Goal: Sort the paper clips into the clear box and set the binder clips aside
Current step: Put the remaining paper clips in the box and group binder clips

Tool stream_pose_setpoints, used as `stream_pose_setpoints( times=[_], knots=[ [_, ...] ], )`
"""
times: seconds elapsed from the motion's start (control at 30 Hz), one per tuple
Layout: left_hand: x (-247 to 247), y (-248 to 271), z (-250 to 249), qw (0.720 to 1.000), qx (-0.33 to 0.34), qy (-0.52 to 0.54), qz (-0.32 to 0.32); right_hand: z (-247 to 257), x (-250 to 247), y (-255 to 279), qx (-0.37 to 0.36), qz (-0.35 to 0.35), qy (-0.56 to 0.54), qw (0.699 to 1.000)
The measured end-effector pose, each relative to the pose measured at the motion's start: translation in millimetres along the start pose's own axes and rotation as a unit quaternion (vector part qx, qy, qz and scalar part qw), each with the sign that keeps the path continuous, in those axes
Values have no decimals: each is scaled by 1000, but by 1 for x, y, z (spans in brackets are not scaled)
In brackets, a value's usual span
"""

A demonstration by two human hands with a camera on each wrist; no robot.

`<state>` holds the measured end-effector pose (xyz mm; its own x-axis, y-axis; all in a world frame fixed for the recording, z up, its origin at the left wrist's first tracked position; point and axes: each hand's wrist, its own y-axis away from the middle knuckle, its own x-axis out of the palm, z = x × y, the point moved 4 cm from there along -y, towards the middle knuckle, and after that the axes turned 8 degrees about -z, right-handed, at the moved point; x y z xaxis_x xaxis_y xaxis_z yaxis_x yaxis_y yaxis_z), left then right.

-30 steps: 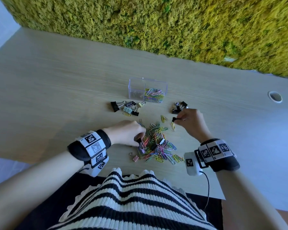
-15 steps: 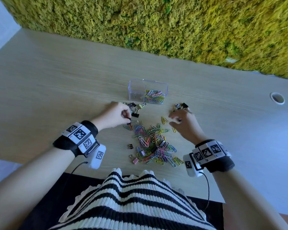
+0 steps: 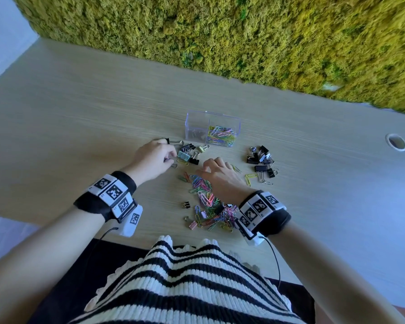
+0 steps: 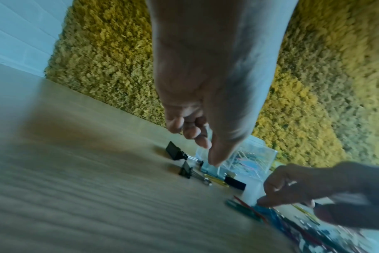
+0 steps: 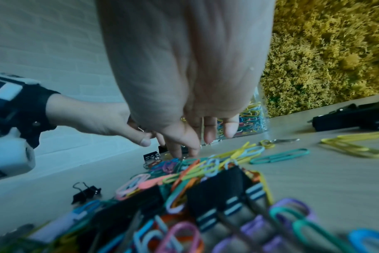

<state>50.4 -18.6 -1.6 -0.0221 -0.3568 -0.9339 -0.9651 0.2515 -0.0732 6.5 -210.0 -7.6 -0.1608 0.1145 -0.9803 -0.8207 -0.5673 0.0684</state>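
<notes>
The clear box (image 3: 197,127) stands mid-table with colored paper clips (image 3: 221,136) in its right compartment. A mixed pile of paper clips (image 3: 207,202) and a few binder clips lies in front of me. My left hand (image 3: 171,157) is beside the left group of binder clips (image 3: 188,154), fingers (image 4: 195,133) curled and nothing seen in them; a black binder clip (image 4: 185,171) lies on the table under it. My right hand (image 3: 202,171) reaches down onto the pile's far edge, its straight fingertips (image 5: 184,150) touching clips. Black binder clips (image 3: 262,161) sit to the right.
A moss wall (image 3: 243,38) runs along the table's far edge. A round cable hole (image 3: 396,141) is at the right. A small black binder clip (image 3: 186,204) and a pink one (image 3: 193,224) lie by the pile's left, near the table's front edge.
My left hand left the pile and moved forward-left to the left group of binder clips. My right hand came back from the right binder clips to the pile.
</notes>
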Motion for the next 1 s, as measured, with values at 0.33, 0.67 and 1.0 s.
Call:
stream_pose_setpoints(
  times=[0.33,0.67,1.0],
  knots=[
    [36,21,-22,991,23,-4,135,-61,-15,26,209,-121,-136,961],
    [31,19,-43,989,72,1,126,-42,-6,35,159,-17,-178,971],
    [37,16,-65,986,71,13,151,-39,2,32,209,3,-124,970]
  ],
)
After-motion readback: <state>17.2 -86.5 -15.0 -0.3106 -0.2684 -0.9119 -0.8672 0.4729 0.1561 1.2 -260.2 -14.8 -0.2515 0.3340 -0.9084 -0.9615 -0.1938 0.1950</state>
